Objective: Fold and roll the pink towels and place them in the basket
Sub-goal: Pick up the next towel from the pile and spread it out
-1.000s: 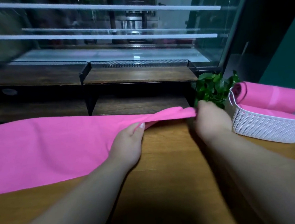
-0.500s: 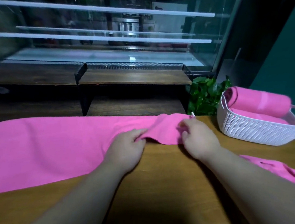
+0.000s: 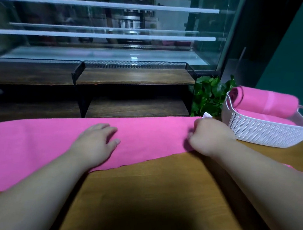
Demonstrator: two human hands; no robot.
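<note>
Behind your wooden desk (image 3: 149,196) a glass display case (image 3: 99,29) fills the background, with a dark wooden shelf unit (image 3: 135,77) on a black frame below it. Across the desk the pink towel (image 3: 35,151) lies spread flat. It runs from the left edge of view to just short of the basket, and its far edge follows the back of the desk.

Your left hand (image 3: 94,144) lies palm down on the towel near its middle. The fingers are straight and slightly spread, a slack grip that rests on the cloth and holds nothing.

Further right, your right hand (image 3: 209,135) sits at the towel's right end with its fingers curled under. Its grip is closed on that end of the cloth (the fingertips are hidden beneath the knuckles). A small white tag (image 3: 207,115) pokes out just behind it.

A leafy green plant (image 3: 208,95) stands between the shelf unit and the white basket (image 3: 265,131). The basket sits at the desk's right rear, near your right hand but not touching it. Two rolled pink towels (image 3: 264,103) lie in it, the upper one rising above the rim.

At the far right a strip of another pink cloth (image 3: 295,169) shows past your forearm.
</note>
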